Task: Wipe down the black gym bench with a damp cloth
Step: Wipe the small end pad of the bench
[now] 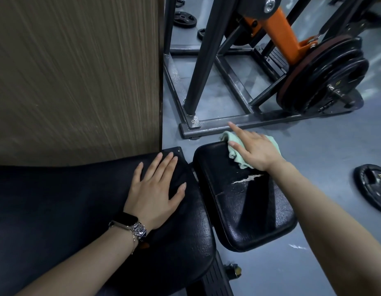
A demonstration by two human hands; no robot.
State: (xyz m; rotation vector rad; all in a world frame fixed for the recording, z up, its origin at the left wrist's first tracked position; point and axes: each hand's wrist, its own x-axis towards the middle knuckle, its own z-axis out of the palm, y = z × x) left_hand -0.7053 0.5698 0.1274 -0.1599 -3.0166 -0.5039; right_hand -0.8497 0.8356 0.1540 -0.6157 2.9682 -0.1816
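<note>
Black gym bench (238, 201) low in the frame, in two padded parts: small seat pad to the right, long back pad (78, 210) stretching left, narrow gap between. Grained vinyl, rounded corners, dull sheen; jagged white tear (248, 178) across the seat pad, near its far end. Pale green cloth (234, 150), crumpled and soft, on the far edge of the seat pad, partly over the rim. Right hand (253, 149) flat upon it, fingers straight and spread, pressing rather than clutching, index finger pointing beyond the pad. Left hand (157, 189) flat on the back pad near the gap, fingers straight, holding nothing; dark band and chain bracelet (132, 227) at the wrist.

Grey smooth floor (324, 157) underneath, scuffed in places. Brown wood-grain panel (78, 71) upright behind the back pad. Black steel machine frame (223, 122) just past the seat pad, square tubing bolted at the corner, orange arm (281, 26) above, stacked black weight plates (321, 77) on its right. Lone weight plate (375, 184) flat on the floor at far right.
</note>
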